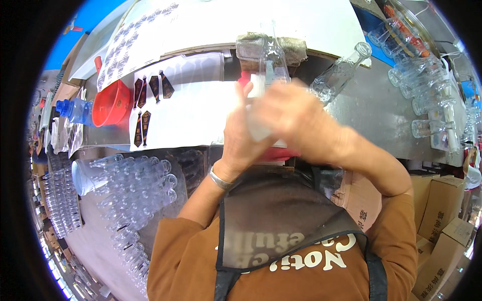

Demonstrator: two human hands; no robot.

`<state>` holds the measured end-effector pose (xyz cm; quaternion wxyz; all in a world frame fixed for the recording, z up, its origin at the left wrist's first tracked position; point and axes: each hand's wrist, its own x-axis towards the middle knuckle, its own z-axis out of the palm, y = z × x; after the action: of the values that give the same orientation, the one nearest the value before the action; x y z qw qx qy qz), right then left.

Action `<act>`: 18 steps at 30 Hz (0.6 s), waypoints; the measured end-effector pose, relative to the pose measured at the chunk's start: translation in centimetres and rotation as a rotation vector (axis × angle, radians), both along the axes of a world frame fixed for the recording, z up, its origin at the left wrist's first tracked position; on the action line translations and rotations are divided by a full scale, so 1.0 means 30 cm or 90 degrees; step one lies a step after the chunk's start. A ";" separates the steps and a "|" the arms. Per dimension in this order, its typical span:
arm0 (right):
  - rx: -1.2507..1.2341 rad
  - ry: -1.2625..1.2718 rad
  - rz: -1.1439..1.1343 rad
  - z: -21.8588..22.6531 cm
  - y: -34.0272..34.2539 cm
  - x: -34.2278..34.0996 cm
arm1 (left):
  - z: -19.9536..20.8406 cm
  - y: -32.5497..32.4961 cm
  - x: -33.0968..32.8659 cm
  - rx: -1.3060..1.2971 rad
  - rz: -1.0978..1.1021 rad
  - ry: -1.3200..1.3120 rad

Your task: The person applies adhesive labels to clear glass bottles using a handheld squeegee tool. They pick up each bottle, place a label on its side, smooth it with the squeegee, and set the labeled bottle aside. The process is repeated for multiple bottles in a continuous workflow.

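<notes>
Nearest the camera – brown sleeves and a dark apron (281, 220) with white lettering. On the left wrist a silver bracelet (219, 179). Above that, both hands meet at the middle of the view: the left hand (242, 140) comes up from below with fingers raised against the near side of a clear glass bottle (271, 67), the right hand (296, 118) crosses over from the right and wraps the bottle's lower body. Both are motion-blurred, so the exact finger grip cannot be told, but the two hands are closed around the bottle from either side. The bottle stands upright, its neck rising past the fingers, held over the near edge of the worktop (366, 105).

Near left, below the worktop edge – a heap of empty clear bottles (135, 190) lying on their sides. Near right, brown cardboard boxes (442, 205).

On the worktop left of the hands, a white sheet (191, 115) carrying dark narrow labels (145, 108). Further left a red bowl (111, 103) and just beside it a blue-capped plastic jug (75, 110).

Right of the hands, a single clear bottle (339, 72) lies tilted, mouth pointing far right. Far right – a cluster of more glass bottles (427, 95) lying on the worktop.

Far behind the held bottle, a folded grey cloth (271, 45), then a big label sheet (135, 40) at far left.
</notes>
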<state>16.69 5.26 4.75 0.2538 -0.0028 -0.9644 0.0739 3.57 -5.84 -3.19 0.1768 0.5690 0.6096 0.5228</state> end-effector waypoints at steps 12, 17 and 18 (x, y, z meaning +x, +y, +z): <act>-0.154 -0.064 -0.128 0.046 0.107 -0.040 | -0.038 -0.020 0.006 0.014 0.007 0.039; -0.042 0.153 -0.085 -0.013 0.103 0.012 | -0.016 -0.022 -0.014 -0.032 -0.022 -0.026; -0.111 0.075 0.013 -0.013 0.027 0.041 | -0.021 -0.037 -0.011 -0.017 -0.024 -0.085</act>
<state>17.92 6.08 4.35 0.3080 -0.0105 -0.9377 0.1604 3.23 -6.95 -3.83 0.2345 0.5415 0.5928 0.5480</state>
